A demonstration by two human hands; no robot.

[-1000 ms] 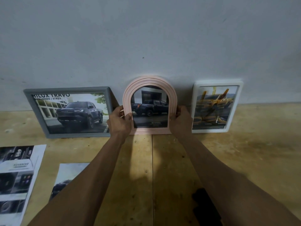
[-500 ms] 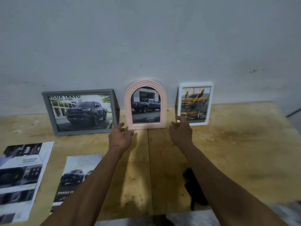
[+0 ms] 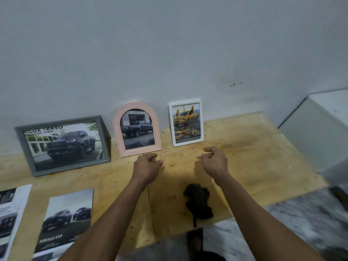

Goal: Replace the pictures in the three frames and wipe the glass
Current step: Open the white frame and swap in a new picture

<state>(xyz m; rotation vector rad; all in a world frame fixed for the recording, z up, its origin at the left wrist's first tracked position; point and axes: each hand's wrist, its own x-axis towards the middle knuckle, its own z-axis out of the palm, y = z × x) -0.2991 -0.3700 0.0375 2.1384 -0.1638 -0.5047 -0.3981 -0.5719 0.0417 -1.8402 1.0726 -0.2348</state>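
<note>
Three frames lean against the grey wall on a wooden board. A grey frame [image 3: 64, 146] at the left shows a dark pickup. A pink arched frame [image 3: 137, 129] in the middle shows a blue pickup. A white frame [image 3: 186, 122] at the right shows a yellow truck. My left hand [image 3: 147, 166] hovers just in front of the pink frame's base, fingers loosely curled, holding nothing. My right hand [image 3: 214, 161] hovers below the white frame, also loosely curled and empty. A black cloth [image 3: 198, 203] lies on the board between my forearms.
Loose car prints lie at the front left: a brochure page [image 3: 66, 221] and another sheet [image 3: 9, 213]. The wooden board [image 3: 254, 157] ends at the front right, above a marbled floor [image 3: 301, 223]. A pale box edge [image 3: 323, 125] stands at the far right.
Both hands have let go of the pink arched frame and pulled back from it. The frame now stands alone against the wall. The view has moved back and tilted.
</note>
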